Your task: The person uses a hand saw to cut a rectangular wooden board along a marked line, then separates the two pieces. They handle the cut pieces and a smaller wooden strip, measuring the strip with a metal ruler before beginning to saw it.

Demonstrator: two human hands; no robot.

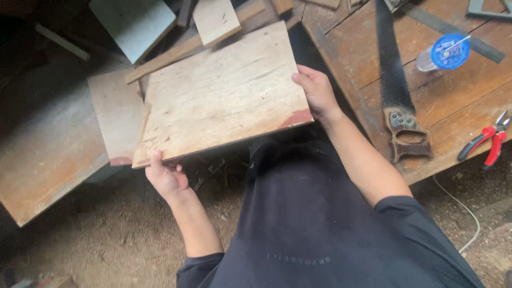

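Observation:
A pale rectangular plywood board, with a reddish stain along its near edge, is held in the air in front of me. My left hand grips its near left corner, thumb on top. My right hand clasps its right edge, fingers curled over the side. The board is tilted and hangs above a heap of wood offcuts.
Beneath lie a second plywood piece, a long plank and several scraps. At right, a wooden workbench carries a hand saw, red-handled pliers and a blue-lidded clear container. Sawdust covers the floor.

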